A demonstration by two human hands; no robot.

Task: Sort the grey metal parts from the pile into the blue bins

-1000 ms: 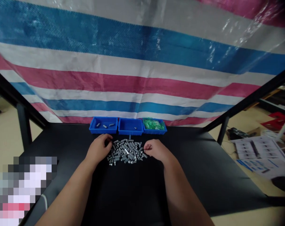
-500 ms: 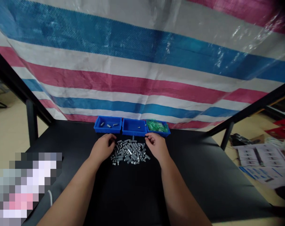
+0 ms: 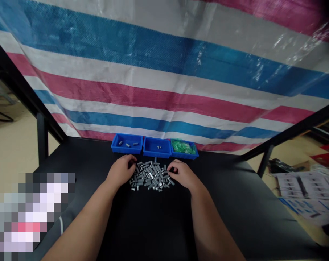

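Your left hand (image 3: 121, 170) and your right hand (image 3: 180, 175) rest on either side of a loose pile of grey metal fasteners (image 3: 150, 177), palms down and fingers curled inward. The fingertips of both hands reach the pile's edges, but you can't tell from this view whether either hand is pinching a piece.

The pile lies directly on the matte black worktop (image 3: 235, 206), a low heap of short, stubby cylinders lying at all angles, their dull metal catching small highlights. Just beyond it, three shallow blue plastic trays sit side by side against the worktop's far edge. The left tray (image 3: 127, 143) holds three of the grey pieces, spaced apart on its floor, and the middle tray (image 3: 157, 147) holds two small pieces close together. The right tray (image 3: 184, 149) is filled with glossy green items (image 3: 182, 146), too small to identify.

A woven plastic tarpaulin (image 3: 164, 90) with blue, white and pink stripes hangs behind the trays, creased and shiny in patches. Printed paper sheets (image 3: 305, 194) lie on the floor off to your right, and a pixelated blur (image 3: 33, 210) covers the lower left.
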